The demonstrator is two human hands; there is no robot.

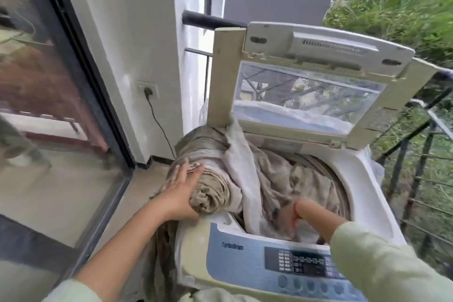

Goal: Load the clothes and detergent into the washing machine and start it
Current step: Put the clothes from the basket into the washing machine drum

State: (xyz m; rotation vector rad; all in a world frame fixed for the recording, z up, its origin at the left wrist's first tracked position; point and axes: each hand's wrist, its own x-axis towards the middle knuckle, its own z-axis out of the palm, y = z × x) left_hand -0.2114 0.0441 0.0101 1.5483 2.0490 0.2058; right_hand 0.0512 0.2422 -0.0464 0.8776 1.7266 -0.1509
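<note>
turbodrum washer (360,175), left grip (182,187) open flat on cloth bundle (214,193), right grip (290,222) blurred, state unclear

**Pale green sleeves, red thread at the wrist**

Both arms wear loose, pale green fabric. The left sleeve (71,292) ends near the elbow and the right sleeve (382,260) ends mid-forearm. A thin red thread band (295,213) circles the wrist behind the right hand (286,218).

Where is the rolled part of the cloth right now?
In the head view, the rolled cloth lies on the left rim of the washing machine, touched by the left hand, below the raised lid.
</note>
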